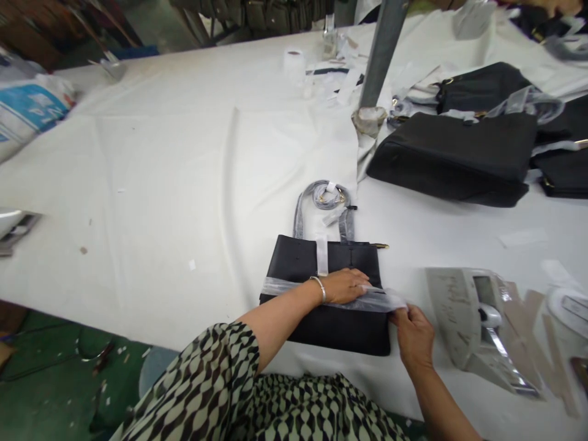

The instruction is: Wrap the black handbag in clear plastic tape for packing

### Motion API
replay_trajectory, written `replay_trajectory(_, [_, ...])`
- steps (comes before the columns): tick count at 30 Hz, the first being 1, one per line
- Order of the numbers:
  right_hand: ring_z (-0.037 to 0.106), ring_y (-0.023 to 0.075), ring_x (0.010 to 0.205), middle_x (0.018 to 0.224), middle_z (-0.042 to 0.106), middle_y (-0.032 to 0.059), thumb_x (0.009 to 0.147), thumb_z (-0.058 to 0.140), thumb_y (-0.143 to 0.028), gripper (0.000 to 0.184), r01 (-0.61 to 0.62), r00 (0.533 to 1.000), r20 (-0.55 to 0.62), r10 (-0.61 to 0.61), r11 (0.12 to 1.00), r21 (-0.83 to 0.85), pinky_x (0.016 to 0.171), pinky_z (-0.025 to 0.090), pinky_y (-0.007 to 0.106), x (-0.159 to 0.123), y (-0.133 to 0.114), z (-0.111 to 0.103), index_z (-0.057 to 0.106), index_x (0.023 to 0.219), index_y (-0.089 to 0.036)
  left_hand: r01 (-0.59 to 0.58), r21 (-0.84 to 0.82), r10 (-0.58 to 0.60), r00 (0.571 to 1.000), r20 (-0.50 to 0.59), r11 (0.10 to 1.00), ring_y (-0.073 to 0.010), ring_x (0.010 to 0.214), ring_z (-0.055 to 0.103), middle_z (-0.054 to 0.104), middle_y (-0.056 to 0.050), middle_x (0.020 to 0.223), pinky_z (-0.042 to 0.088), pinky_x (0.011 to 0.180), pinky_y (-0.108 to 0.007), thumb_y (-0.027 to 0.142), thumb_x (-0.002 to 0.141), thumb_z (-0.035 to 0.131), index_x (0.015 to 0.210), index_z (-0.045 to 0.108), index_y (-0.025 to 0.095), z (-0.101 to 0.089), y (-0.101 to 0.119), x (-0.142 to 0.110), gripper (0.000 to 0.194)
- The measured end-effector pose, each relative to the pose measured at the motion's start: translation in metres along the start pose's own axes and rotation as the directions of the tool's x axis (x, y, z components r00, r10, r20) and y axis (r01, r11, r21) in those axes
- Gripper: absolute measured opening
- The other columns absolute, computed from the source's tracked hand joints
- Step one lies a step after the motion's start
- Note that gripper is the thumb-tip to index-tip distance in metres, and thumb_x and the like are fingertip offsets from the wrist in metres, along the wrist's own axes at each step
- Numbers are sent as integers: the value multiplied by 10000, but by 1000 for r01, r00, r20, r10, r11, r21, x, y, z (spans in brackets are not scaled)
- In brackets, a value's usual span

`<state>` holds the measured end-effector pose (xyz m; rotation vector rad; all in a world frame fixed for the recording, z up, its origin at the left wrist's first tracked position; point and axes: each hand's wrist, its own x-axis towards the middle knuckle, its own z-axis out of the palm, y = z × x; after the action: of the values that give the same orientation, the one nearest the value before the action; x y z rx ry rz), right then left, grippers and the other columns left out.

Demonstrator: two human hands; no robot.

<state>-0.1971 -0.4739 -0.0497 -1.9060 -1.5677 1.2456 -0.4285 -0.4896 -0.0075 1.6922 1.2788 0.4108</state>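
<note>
A black handbag [340, 334] lies flat on the table in front of me, its wrapped handle [299, 214] stretched out beyond the top edge. A translucent wrapping strip [379, 300] crosses the bag from side to side. My left hand [344, 286], with a bangle at the wrist, rests flat on the strip and the bag, fingers stretched to the right. At the bag's right edge, my right hand [416, 337] pinches the end of the strip. A white strip [322, 256] runs over the bag's top edge, and a coiled strap [328, 195] lies within the handle.
A grey tape dispenser [452, 318] stands right of my right hand, near a white tape roll [569, 309]. Farther back lies a larger black bag [459, 153] among several others. A metal post [383, 55] rises from the table [160, 202]. A blue-and-white package [32, 110] sits far left.
</note>
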Motion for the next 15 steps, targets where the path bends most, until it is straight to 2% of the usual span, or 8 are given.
replay_trajectory(2, [572, 215, 667, 698, 638, 46, 763, 506, -480, 347, 13, 1000, 15, -12, 997, -74, 655, 424, 324, 4, 1, -1, 638, 830, -166, 17, 16, -17, 1000, -6, 1000, -194, 1298, 402, 533, -120, 1327, 280, 1110, -382, 250, 927, 370, 1215, 558, 127, 2, 2, -1, 365])
replay_trajectory(6, [540, 245, 690, 704, 620, 78, 779, 419, -449, 324, 94, 992, -56, -116, 948, -304, 655, 397, 364, 6, -1, 1, 606, 792, -185, 40, 26, -39, 999, -27, 999, -193, 1316, 379, 495, -101, 1373, 243, 1112, -446, 292, 939, 347, 1234, 532, 186, 7, 5, -4, 364])
replay_trajectory(9, [540, 250, 711, 734, 619, 83, 798, 388, -453, 345, 115, 986, -76, -147, 942, -315, 671, 401, 373, 1, -6, 2, 604, 820, -185, 31, 12, -30, 999, -45, 999, -183, 1316, 377, 509, -92, 1364, 242, 1106, -436, 291, 940, 333, 1246, 518, 189, 9, 6, -6, 372])
replay_trajectory(11, [554, 248, 743, 811, 631, 89, 803, 397, -461, 376, 148, 979, -89, -182, 943, -298, 691, 415, 372, -4, -10, 2, 612, 913, -173, 32, -13, -33, 998, -62, 999, -179, 1312, 381, 512, -95, 1361, 246, 1104, -422, 292, 940, 327, 1257, 510, 177, 9, 6, -7, 384])
replay_trajectory(13, [568, 238, 755, 906, 632, 104, 808, 424, -458, 419, 220, 955, -132, -267, 929, -296, 711, 435, 374, -9, -14, 1, 591, 1040, -152, 43, -48, -47, 996, -77, 998, -178, 1306, 392, 508, -86, 1366, 247, 1106, -421, 303, 941, 315, 1267, 504, 186, 8, 5, -8, 394])
replay_trajectory(15, [578, 231, 786, 971, 624, 120, 828, 443, -425, 420, 365, 892, -147, -428, 872, -327, 758, 455, 383, -12, -17, -1, 567, 1103, -133, 54, -90, -61, 994, -85, 994, -176, 1296, 408, 513, -58, 1363, 252, 1110, -417, 310, 945, 293, 1273, 501, 215, 7, 2, -9, 400])
